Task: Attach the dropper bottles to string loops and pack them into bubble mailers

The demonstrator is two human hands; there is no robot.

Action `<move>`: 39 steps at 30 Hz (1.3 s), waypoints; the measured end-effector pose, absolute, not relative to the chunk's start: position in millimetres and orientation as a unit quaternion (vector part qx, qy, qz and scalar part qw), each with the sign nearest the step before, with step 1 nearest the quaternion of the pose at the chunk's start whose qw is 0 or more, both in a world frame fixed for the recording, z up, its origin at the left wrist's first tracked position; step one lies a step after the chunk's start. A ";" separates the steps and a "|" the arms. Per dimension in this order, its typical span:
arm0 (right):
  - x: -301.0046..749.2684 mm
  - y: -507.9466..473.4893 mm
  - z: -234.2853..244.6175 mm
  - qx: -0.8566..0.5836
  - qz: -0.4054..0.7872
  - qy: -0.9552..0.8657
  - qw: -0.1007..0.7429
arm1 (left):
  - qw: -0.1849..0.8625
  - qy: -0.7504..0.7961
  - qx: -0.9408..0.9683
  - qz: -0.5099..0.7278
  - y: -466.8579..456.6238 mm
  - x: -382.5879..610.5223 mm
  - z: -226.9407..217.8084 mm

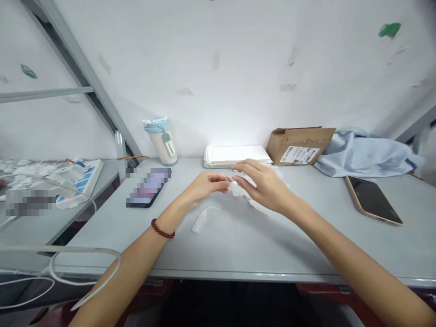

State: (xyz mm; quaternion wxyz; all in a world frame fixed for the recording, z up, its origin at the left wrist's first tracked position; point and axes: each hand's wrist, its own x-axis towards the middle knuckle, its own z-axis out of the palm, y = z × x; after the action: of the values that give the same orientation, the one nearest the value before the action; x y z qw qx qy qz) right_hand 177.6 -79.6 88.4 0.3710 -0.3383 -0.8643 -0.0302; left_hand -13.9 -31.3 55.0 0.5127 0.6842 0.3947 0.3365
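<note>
My left hand (pixel 211 185), with a dark red bead bracelet (pixel 162 229) at its wrist, pinches what looks like a thin white string (pixel 224 176) between thumb and fingers. Facing it, my right hand (pixel 260 184) is open, thumb and fingers apart and curved. A small white piece (pixel 235 189) shows just below the fingertips of both hands; its exact shape is unclear. More white pieces (pixel 260 207) lie under my right hand, partly hidden by it. On the table nearer to me is a flat white tag (pixel 200 222) with a thin string at its top.
Behind my hands lies a stack of white cards (pixel 235 154), beside an open cardboard box (pixel 301 145) and a light blue cloth (pixel 368 152). A tumbler (pixel 161 141) and one phone (pixel 150 187) are left, another phone (pixel 373 200) right. White cables (pixel 85 250) cross the lower left.
</note>
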 end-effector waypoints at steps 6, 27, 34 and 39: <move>191.7 -53.3 29.0 -0.421 0.079 -0.843 0.326 | 0.525 0.384 0.671 0.356 -34.0 -8.7 60.1; 179.3 -65.1 20.8 -0.417 0.061 -0.828 0.369 | 0.563 0.394 0.639 0.346 -33.8 -10.0 55.7; 178.3 -69.6 27.6 -0.445 0.155 -0.796 0.381 | 0.544 0.359 0.666 0.363 -34.3 -7.6 54.7; 176.4 -71.0 34.9 -0.467 0.239 -0.760 0.383 | 0.537 0.336 0.670 0.388 -34.7 -6.5 52.8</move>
State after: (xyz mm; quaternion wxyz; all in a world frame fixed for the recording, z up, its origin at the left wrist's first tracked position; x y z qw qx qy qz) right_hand 176.4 -71.0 34.9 0.3828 -0.4671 -0.7604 0.2390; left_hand -6.5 -34.7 52.8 0.5370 0.6696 0.3356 0.3880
